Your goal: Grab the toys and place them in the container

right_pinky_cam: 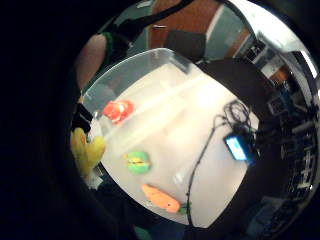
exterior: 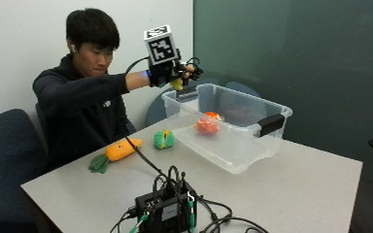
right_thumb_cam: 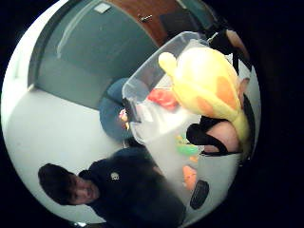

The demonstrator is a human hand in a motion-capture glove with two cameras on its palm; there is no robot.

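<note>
My gloved right hand (exterior: 174, 73) is raised above the near end of the clear plastic container (exterior: 251, 145) and grips a yellow plush toy (right_thumb_cam: 209, 80) with orange patches; only a bit of the yellow toy (exterior: 178, 84) shows below the fingers in the outside view. A red-orange toy (exterior: 207, 124) lies inside the container. On the table beside it lie a small green toy (exterior: 164, 139) and an orange carrot toy (exterior: 116, 151) with green leaves. The palm view shows the same red toy (right_pinky_cam: 118, 110), green toy (right_pinky_cam: 137, 162) and carrot (right_pinky_cam: 160, 198) below.
A black device (exterior: 167, 209) with a tangle of cables sits near the table's front edge, with a cable running up to my arm. The container has black latches (exterior: 270, 124) at its ends. A blue chair (exterior: 5, 160) stands beside the table.
</note>
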